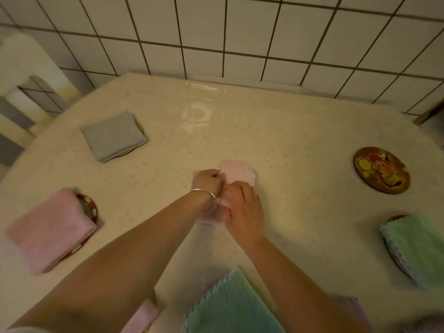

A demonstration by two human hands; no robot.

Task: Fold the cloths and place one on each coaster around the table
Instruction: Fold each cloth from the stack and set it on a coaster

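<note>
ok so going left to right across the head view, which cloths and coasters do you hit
folded pink cloth → grey cloth → small pink cloth gripped by the left hand and right hand → bare round coaster → green cloth

Home dining corner: tiled wall, glossy table, coasters.
</note>
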